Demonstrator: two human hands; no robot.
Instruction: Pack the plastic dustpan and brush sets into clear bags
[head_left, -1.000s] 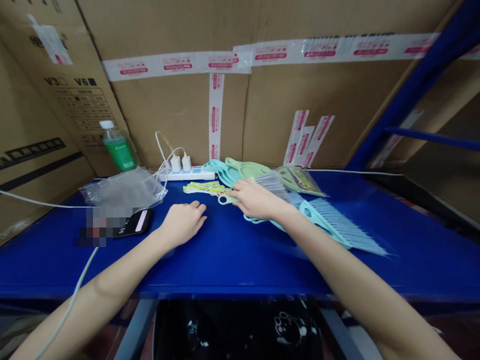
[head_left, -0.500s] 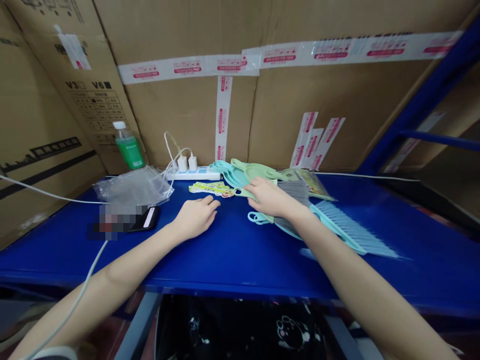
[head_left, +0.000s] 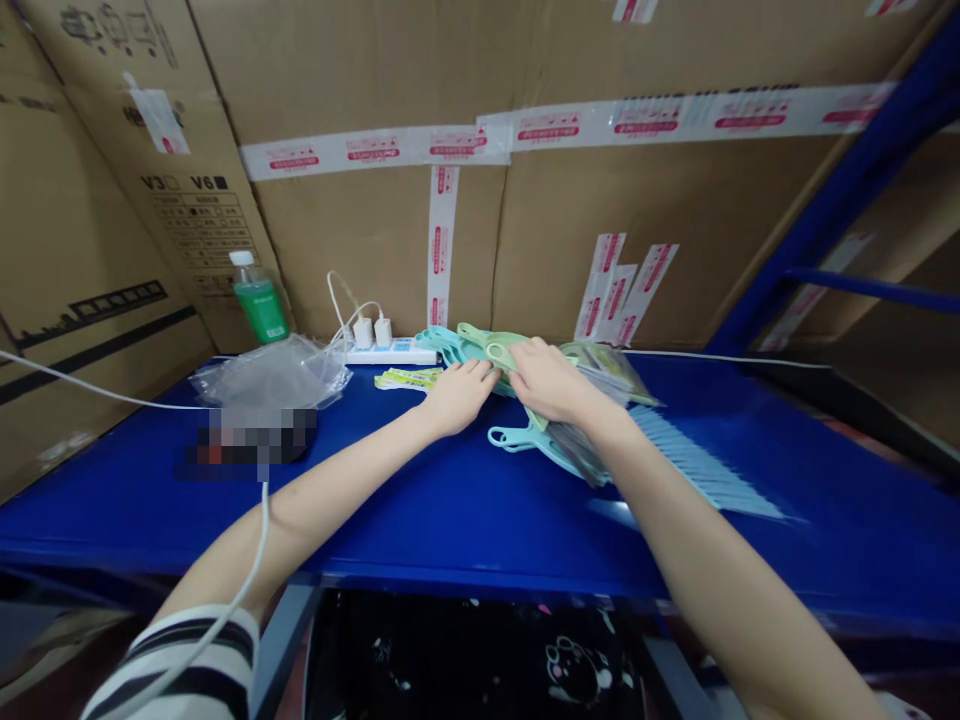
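My right hand is closed around a green hand brush, its looped handle end poking out past the fingers and grey bristles showing below. Close beside it, my left hand has its fingers stretched toward the handles, with the thumb hidden; contact there is unclear. Beyond both hands lie a light blue dustpan and a green dustpan handle, partly overlapping. Under the right wrist rests another light blue handle, and pale blue bristles spread out to the right of the forearm.
Yellow-green labels lie left of the dustpans, before a white power strip with chargers. Clear plastic bags, a green-labelled bottle and a white cable are on the left. Cardboard walls the blue table.
My left hand has moved right and forward, from bare table up beside the right hand. The right hand has lifted and tilted the green brush, its handle end now higher.
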